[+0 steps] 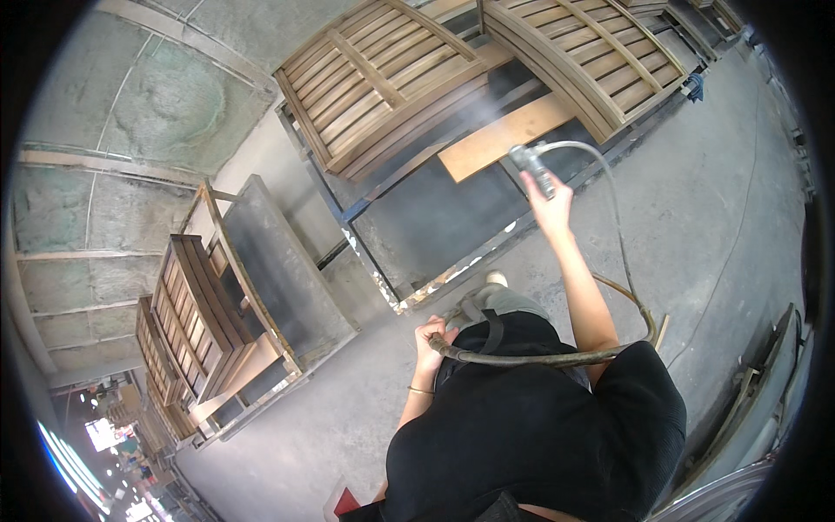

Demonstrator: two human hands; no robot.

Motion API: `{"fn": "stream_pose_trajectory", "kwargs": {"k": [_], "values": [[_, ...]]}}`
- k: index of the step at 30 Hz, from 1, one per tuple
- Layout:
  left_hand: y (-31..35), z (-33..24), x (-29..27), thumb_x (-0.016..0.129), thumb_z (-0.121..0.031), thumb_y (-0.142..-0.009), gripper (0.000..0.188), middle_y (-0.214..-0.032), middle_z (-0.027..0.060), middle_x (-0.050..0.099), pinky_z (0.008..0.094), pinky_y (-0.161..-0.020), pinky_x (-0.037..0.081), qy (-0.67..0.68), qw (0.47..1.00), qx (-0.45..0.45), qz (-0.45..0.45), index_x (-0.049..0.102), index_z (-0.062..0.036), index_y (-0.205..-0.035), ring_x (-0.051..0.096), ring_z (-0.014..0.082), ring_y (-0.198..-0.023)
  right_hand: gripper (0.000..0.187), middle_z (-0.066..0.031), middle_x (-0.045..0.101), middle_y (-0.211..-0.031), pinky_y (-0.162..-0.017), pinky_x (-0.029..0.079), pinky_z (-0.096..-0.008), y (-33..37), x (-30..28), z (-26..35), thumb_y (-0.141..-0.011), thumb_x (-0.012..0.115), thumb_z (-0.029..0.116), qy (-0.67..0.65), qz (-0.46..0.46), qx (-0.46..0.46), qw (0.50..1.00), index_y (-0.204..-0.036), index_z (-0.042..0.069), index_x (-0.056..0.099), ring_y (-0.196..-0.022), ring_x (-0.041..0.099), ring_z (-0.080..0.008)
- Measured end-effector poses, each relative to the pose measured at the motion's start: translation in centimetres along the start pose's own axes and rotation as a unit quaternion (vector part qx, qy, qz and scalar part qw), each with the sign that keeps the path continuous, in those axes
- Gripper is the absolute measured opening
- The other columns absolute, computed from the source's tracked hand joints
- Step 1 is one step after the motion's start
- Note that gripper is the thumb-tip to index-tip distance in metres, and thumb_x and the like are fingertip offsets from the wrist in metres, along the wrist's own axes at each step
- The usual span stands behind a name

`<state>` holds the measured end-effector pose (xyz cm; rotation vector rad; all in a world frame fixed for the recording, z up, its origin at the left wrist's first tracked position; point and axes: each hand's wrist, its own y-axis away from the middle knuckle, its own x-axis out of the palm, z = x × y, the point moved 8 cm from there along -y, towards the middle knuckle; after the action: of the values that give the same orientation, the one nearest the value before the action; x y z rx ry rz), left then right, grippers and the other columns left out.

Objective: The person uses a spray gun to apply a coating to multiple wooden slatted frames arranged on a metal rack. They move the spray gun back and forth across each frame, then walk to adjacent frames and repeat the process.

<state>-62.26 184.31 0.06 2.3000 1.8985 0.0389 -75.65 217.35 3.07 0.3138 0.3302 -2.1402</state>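
Observation:
My right hand [550, 209] is wrapped round a metal spray gun [525, 162], held out in front of me over the edge of a metal-framed rack. Pale mist hangs just beyond the gun's front end. A flat light-brown board [494, 146] lies on the rack close to the nozzle. On either side of that board rest slatted wooden panels [361, 85], stacked with their slats up. Close to my waist, my left hand [432, 339] grips a hose [522, 357]. A thinner grey hose [611, 187] loops from the gun down past my right forearm.
Another rack [252, 300] with slatted wooden panels stands at the left, beside a dark upright board [283, 248]. Grey sheeting [165, 104] covers the wall. A thin cable [739, 235] runs along the concrete floor at right, near leaning boards [748, 418].

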Motion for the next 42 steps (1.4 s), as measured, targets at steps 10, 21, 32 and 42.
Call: {"fn": "stream_pose_trajectory", "kwargs": {"k": [10,21,32,42], "values": [[-2.6,-0.9,1.9,0.069,0.013,-0.062,0.049,-0.055,0.0005,0.026,0.0316,-0.056,0.022,0.008,1.000,0.029,-0.010,0.025,-0.0067,-0.058,0.025,0.0158,-0.060,0.030,-0.0049,0.070,-0.084,-0.072,0.048,-0.0248,-1.8,1.7,1.9,-0.084,0.072,0.015,0.051,0.012,-0.113,0.992,-0.107,-0.003,0.067,-0.078,0.056,-0.0048],[-1.4,-2.2,-1.1,0.068,0.014,-0.062,0.049,-0.055,-0.0011,0.027,0.0308,-0.056,0.023,0.076,0.985,0.014,-0.156,0.024,-0.0071,-0.058,0.026,0.0149,-0.061,0.048,-0.0036,0.063,-0.065,-0.049,0.044,-0.0246,2.0,18.6,15.5,-0.082,0.070,0.041,-0.093,0.413,-0.059,0.904,-0.103,-0.002,0.064,-0.058,0.057,-0.0067],[-4.6,-11.5,-2.1,0.061,0.005,-0.075,0.032,-0.054,0.0042,0.028,0.0304,-0.055,0.027,0.184,0.980,0.065,-0.039,0.034,0.0015,-0.059,0.026,0.0151,-0.054,0.068,-0.0097,0.066,-0.101,-0.056,0.052,-0.0388,-15.9,39.2,36.4,-0.084,0.058,0.061,0.146,0.566,-0.073,0.808,-0.124,0.006,0.053,-0.070,0.062,-0.0237],[-5.3,-10.1,-8.3,0.062,0.003,-0.078,0.032,-0.054,0.0049,0.028,0.0311,-0.057,0.028,0.215,0.974,0.063,0.045,0.035,0.0027,-0.060,0.027,0.0156,-0.054,0.059,-0.0111,0.066,-0.086,-0.060,0.056,-0.0412,-30.2,28.2,35.2,-0.081,0.062,0.059,0.522,0.288,-0.106,0.796,-0.106,0.005,0.063,-0.066,0.064,-0.0233]]}}
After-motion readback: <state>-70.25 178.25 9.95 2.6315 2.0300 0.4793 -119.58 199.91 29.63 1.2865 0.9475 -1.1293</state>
